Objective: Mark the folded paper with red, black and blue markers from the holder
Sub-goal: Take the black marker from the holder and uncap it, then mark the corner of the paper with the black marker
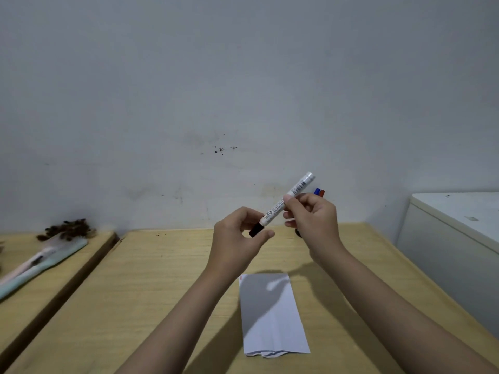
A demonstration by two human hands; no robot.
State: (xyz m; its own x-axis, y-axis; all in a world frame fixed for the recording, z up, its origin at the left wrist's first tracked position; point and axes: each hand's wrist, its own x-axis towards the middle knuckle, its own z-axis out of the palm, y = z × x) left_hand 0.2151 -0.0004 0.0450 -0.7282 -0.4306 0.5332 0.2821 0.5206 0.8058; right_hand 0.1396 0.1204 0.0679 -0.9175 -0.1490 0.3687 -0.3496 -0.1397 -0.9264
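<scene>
Both hands raised above the wooden table (167,279). Right hand (314,220) pinching the white barrel of the black marker (286,202); left hand (237,236) pinching its black cap (256,230). Folded paper (272,314) flat on the near table, below the hands. Blue and red marker tops (320,192) just beyond the right hand.

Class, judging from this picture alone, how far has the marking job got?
Done: a small red mark sits at the folded white paper's top-left corner. In hand: the right hand holds the white-barrelled black marker, the left hand at its black cap. Left: black and blue marks; blue and red marker tops show behind.
</scene>
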